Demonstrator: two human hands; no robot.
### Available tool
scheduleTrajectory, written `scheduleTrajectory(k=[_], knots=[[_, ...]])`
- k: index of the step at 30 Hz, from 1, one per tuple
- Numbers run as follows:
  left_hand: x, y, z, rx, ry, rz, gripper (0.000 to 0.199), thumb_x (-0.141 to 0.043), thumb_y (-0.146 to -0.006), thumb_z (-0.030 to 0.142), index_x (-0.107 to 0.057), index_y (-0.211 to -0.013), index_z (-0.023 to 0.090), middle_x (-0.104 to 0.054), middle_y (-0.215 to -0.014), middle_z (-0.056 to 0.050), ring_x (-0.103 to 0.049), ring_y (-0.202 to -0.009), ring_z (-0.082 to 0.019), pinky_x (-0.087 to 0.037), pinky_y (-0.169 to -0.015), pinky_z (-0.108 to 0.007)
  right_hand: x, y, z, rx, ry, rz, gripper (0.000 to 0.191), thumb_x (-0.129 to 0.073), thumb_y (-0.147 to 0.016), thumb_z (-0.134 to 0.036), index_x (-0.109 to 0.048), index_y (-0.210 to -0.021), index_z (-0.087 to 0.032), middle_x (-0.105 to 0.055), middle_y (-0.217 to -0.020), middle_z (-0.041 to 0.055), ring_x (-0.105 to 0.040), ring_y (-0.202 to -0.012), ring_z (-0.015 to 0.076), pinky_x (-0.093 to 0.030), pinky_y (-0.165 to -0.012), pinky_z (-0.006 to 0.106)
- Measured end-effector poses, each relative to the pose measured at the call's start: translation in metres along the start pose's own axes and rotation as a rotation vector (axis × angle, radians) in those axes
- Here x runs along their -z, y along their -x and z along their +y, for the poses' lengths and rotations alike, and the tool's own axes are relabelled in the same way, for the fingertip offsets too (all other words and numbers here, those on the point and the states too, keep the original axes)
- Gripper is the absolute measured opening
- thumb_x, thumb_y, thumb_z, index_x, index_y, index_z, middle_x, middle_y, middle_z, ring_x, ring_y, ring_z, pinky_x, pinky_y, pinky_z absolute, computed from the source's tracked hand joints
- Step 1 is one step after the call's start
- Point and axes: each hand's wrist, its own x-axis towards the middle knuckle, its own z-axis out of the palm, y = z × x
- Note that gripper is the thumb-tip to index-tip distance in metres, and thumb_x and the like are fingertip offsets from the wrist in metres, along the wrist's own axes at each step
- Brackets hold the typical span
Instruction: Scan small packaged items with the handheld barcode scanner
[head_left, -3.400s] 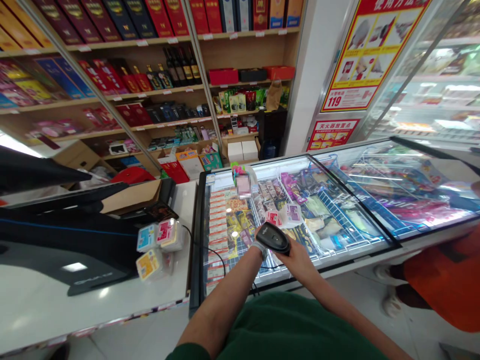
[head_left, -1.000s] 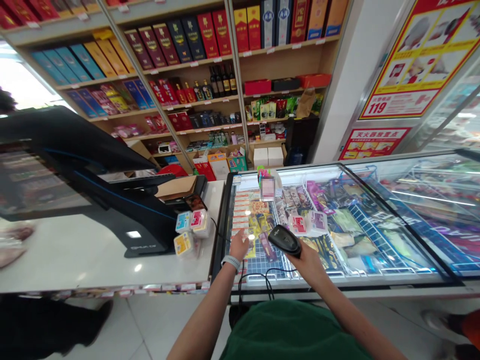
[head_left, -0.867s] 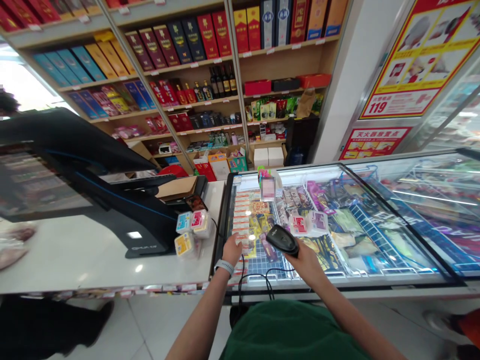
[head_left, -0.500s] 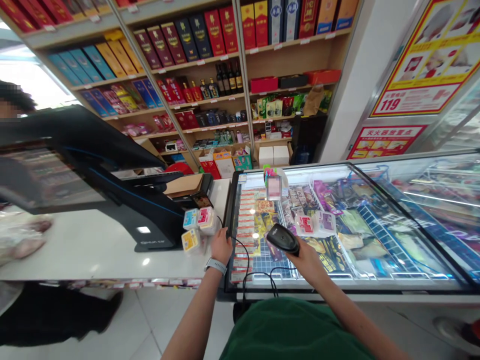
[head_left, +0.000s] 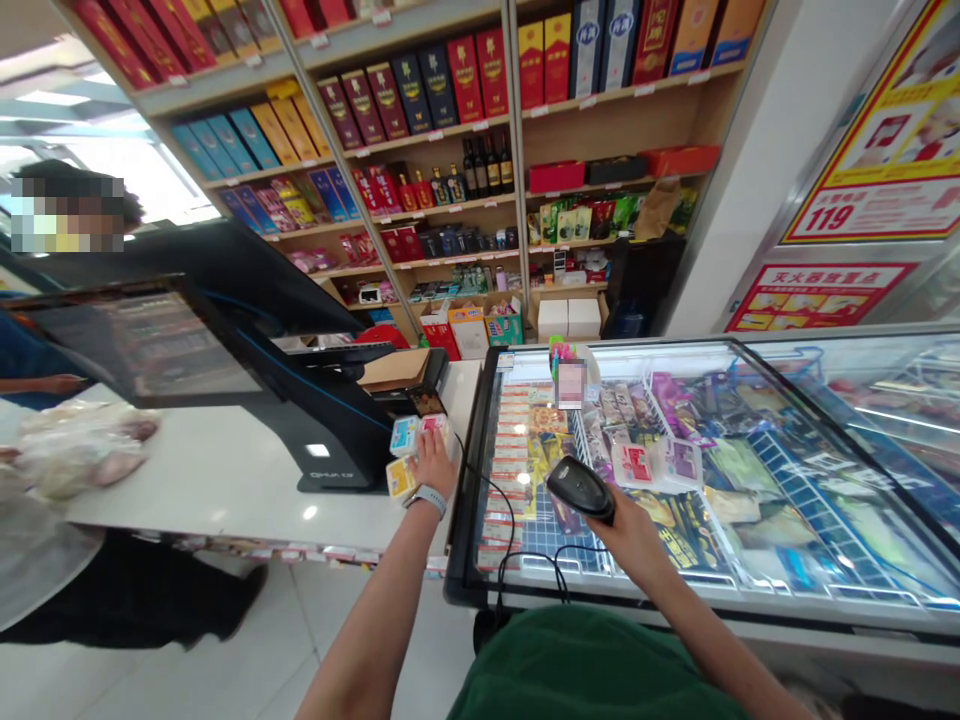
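My left hand rests at the counter's edge on a small pink-labelled pack, with its fingers over the pack. Next to it lie a blue-labelled pack and a yellow-labelled pack. My right hand is shut around the grip of a black handheld barcode scanner, held above the glass lid of a chest freezer. The scanner's black cable loops down across the freezer's front.
The white checkout counter carries a black POS terminal. A person stands beyond it, with a plastic bag of goods on the counter. Shelves of boxed liquor and bottles fill the back wall. A pillar with posters stands right.
My left hand has moved from above the freezer lid to the packs on the counter. The scanner stays in my right hand. The view has shifted, and the person at the counter shows more.
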Motion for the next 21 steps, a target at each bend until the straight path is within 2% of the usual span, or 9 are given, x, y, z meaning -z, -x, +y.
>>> scheduleTrajectory(k=[7, 13, 21], knots=[[-0.007, 0.002, -0.005, 0.006, -0.023, 0.041, 0.063, -0.042, -0.085, 0.018, -0.03, -0.147, 0.014, -0.028, -0.154, -0.016, -0.025, -0.141, -0.028, -0.028, -0.107, -0.056, 0.001, 0.0, -0.006, -0.013, -0.02, -0.015, 0.029, -0.054, -0.076, -0.03, -0.059, -0.102, -0.018, -0.07, -0.094, 0.0081, -0.066, -0.089, 0.0264, -0.047, -0.074, 0.034], [0.003, 0.0, -0.012, -0.018, 0.02, 0.08, 0.052, -0.043, -0.084, 0.015, -0.048, -0.136, 0.018, -0.045, -0.144, -0.015, -0.037, -0.133, -0.028, -0.029, -0.105, -0.051, 0.0, -0.001, -0.008, 0.002, -0.014, -0.033, 0.025, -0.055, -0.075, -0.026, -0.059, -0.098, -0.019, -0.07, -0.092, 0.0072, -0.066, -0.089, 0.0256, -0.047, -0.075, 0.033], [0.016, 0.004, -0.017, -0.079, -0.016, 0.113, 0.035, -0.048, -0.084, 0.021, -0.061, -0.116, 0.019, -0.06, -0.124, -0.013, -0.05, -0.116, -0.029, -0.033, -0.098, -0.045, 0.0, -0.003, -0.005, 0.034, -0.049, -0.015, 0.026, -0.055, -0.076, -0.023, -0.06, -0.101, -0.02, -0.071, -0.094, 0.0075, -0.066, -0.091, 0.0251, -0.047, -0.075, 0.032]])
